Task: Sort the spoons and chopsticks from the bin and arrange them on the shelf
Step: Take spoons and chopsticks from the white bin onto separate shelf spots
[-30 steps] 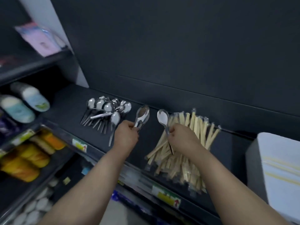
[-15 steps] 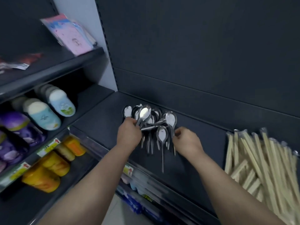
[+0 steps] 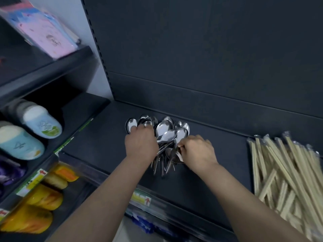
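Observation:
A pile of shiny metal spoons [image 3: 166, 131] lies on the dark shelf [image 3: 209, 163], bowls toward the back wall. My left hand [image 3: 140, 144] lies over the pile's left side, fingers curled onto the spoon bowls. My right hand [image 3: 197, 151] pinches spoon handles at the pile's right side. A heap of wrapped wooden chopsticks [image 3: 286, 172] lies on the same shelf at the far right, apart from the spoons.
The neighbouring shelves on the left hold blue-and-white slippers [image 3: 42, 123], yellow items [image 3: 43, 198] lower down and pink packets [image 3: 49, 34] above. Price labels [image 3: 141, 198] run along the shelf's front edge. A dark back panel [image 3: 209, 67] rises behind the spoons.
Both hands moved the spoons they held left onto the spoon pile and now press into it. The view swung left, so the chopsticks sit at the right edge.

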